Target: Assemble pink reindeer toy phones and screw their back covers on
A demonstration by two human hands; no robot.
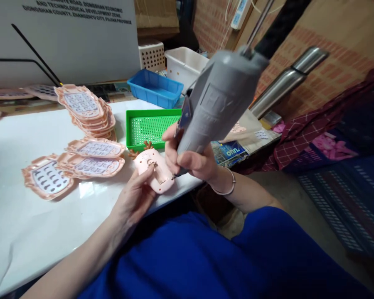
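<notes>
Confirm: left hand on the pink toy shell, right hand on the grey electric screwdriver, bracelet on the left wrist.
Wrong wrist: the head view shows the bracelet on the right wrist. The left hand holds the pink toy shell, the right hand the grey electric screwdriver.

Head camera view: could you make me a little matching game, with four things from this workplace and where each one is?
Things
1. grey power tool
2. blue bin
3. pink antlered case
4. tall stack of pink frames

Places
A. held in the person's left hand
B. on the white tabletop, to the left of the green tray
C. gripped in the person's right hand
D. just beyond the green tray, as seen from the person

Right pairs: 1-C, 2-D, 3-A, 4-B
</notes>
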